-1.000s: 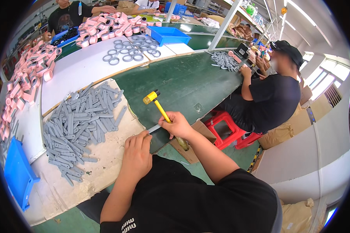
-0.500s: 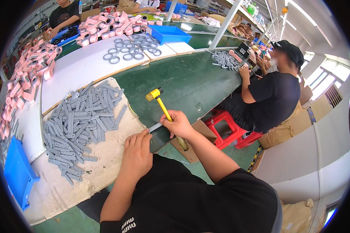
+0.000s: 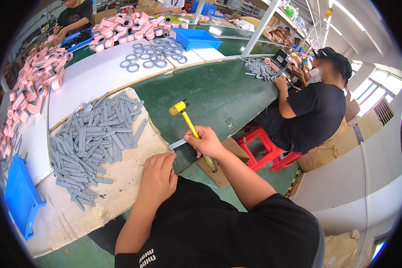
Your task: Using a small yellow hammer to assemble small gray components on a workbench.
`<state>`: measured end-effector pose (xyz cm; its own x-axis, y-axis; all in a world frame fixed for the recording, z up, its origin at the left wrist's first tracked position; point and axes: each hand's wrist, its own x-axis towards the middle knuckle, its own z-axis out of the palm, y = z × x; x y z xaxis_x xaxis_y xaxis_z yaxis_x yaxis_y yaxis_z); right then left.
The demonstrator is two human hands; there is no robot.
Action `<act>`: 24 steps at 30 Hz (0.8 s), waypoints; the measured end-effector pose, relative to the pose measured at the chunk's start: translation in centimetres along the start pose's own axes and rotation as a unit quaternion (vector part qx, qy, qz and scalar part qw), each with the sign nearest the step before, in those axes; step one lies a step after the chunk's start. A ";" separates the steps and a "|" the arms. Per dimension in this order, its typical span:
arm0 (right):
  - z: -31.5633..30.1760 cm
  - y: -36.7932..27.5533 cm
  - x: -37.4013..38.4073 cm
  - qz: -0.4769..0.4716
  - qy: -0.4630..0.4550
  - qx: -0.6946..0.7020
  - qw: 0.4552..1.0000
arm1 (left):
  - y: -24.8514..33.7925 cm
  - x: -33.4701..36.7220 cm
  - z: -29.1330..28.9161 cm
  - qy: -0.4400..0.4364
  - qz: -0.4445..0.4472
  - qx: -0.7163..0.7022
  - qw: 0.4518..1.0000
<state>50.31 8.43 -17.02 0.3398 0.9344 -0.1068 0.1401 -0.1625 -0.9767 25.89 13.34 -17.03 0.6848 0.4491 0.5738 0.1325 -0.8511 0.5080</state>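
My right hand (image 3: 205, 142) is closed round the handle of a small mallet (image 3: 179, 107) with a yellow and black head, which points up and away to the left. The same hand also pinches a flat grey strip (image 3: 177, 144), whose free end sticks out to the left. Close by, my left hand (image 3: 158, 176) is at the board's right edge, with fingers bent together. What those fingers hold, if anything, is hidden. Left of it, a large heap of grey strips (image 3: 91, 143) with rounded ends covers much of the worn pale board (image 3: 120, 183).
A green bench (image 3: 201, 89) runs away to the right, where a co-worker in black (image 3: 312, 102) sits by another grey pile. Grey rings (image 3: 149, 57), pink parts (image 3: 31, 85), a blue bin (image 3: 196, 39) and a tilted blue tray (image 3: 22, 196) lie around. Red stools (image 3: 259, 145) stand right.
My left hand has drawn back slightly from the grey strip, so its end now shows apart from the fingers. My right hand and the mallet stay almost in place.
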 end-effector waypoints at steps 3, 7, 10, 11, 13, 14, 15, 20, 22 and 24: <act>0.2 -0.4 -0.1 0.000 0.002 -0.028 1.000 | -0.1 -0.1 0.1 0.000 0.011 0.001 1.000; 0.3 -0.3 0.0 0.004 0.013 -0.052 0.999 | 0.1 -0.1 -0.1 -0.024 0.021 0.028 0.999; 0.3 -0.2 0.0 0.010 0.040 -0.018 0.999 | -0.1 -0.1 0.1 -0.040 0.024 0.034 0.998; 0.3 -0.2 0.0 0.010 0.040 -0.018 0.999 | -0.2 -0.1 0.1 -0.045 0.025 0.034 0.998; 0.3 -0.6 0.0 0.013 0.030 -0.004 0.999 | 0.0 0.0 0.0 -0.051 0.023 0.037 0.998; 0.4 -0.8 -0.1 0.014 0.030 -0.003 0.999 | 0.0 0.1 0.0 -0.058 0.024 0.039 0.997; 0.4 -1.1 -0.2 0.019 0.023 -0.003 1.000 | 0.0 0.1 0.1 -0.058 0.023 0.039 0.997; 0.3 -1.4 -0.4 0.029 -0.015 -0.008 0.999 | 0.8 0.4 -0.7 -0.095 0.041 0.074 0.992; 0.3 -1.0 -0.4 0.038 -0.030 -0.031 0.998 | 0.7 0.2 -0.6 -0.094 0.042 0.075 0.992; 0.5 -1.2 -0.5 0.036 -0.030 -0.046 0.998 | 0.6 0.0 -0.5 -0.093 0.043 0.077 0.992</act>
<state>49.51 8.33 -15.85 0.2954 0.9361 -0.1908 0.2023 -0.2565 -0.9451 25.63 12.99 -16.42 0.8167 0.3281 0.4747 0.1670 -0.9218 0.3499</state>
